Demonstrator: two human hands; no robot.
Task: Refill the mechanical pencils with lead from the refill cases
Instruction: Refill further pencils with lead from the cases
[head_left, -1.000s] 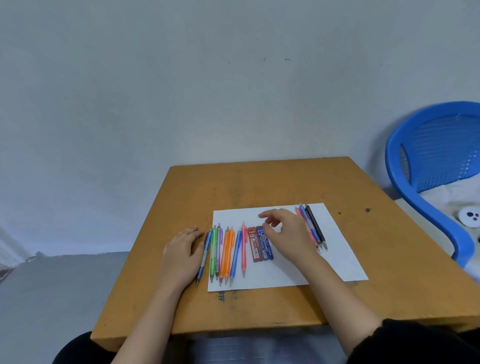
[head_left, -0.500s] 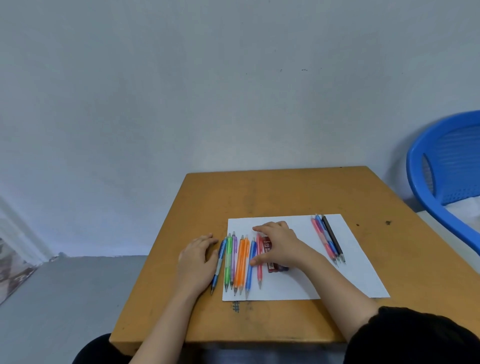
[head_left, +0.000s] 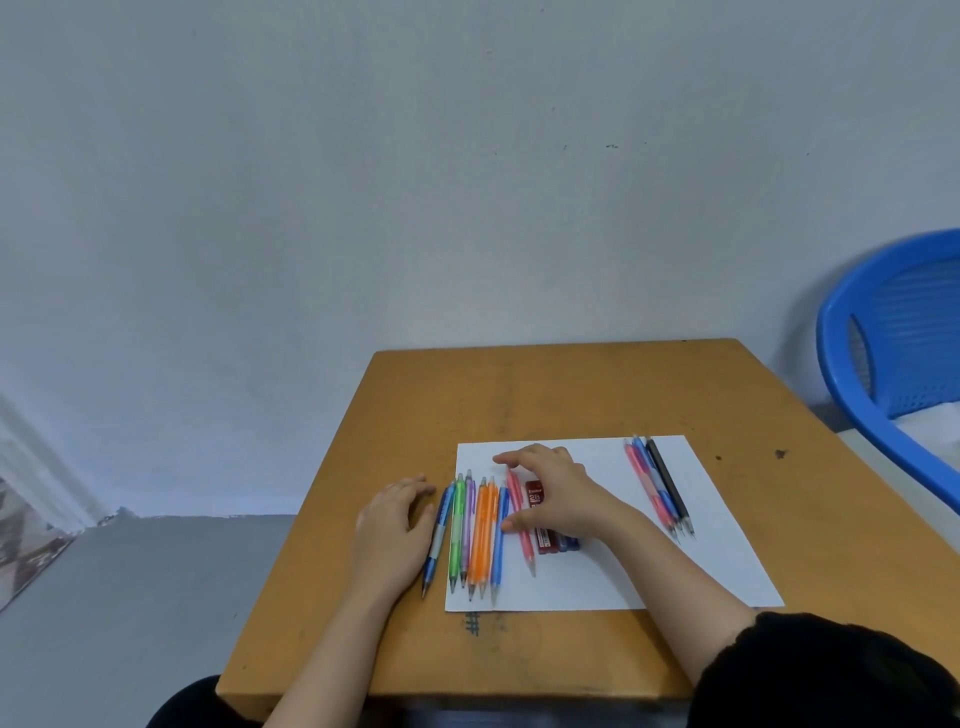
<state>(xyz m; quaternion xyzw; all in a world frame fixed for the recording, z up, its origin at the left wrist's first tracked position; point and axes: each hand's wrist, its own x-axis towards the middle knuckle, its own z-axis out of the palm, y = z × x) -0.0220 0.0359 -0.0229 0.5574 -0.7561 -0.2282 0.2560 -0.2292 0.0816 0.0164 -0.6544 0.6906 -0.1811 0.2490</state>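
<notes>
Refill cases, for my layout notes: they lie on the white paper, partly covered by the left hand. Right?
Not the left. The head view shows the right hand partly covering the refill cases on the white paper; the left hand rests beside the pencils.

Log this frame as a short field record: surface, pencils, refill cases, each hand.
surface: wooden table with a white paper sheet
left: row of pencils side by side along the sheet's left edge, tips toward the person
right: cluster of pencils on the sheet's right part
refills: red case and blue case on the sheet, partly under the right hand
left hand: rests on the table beside the leftmost pencil
right hand: arched over the pink pencil and both cases; hold unclear
background: blue chair
</notes>
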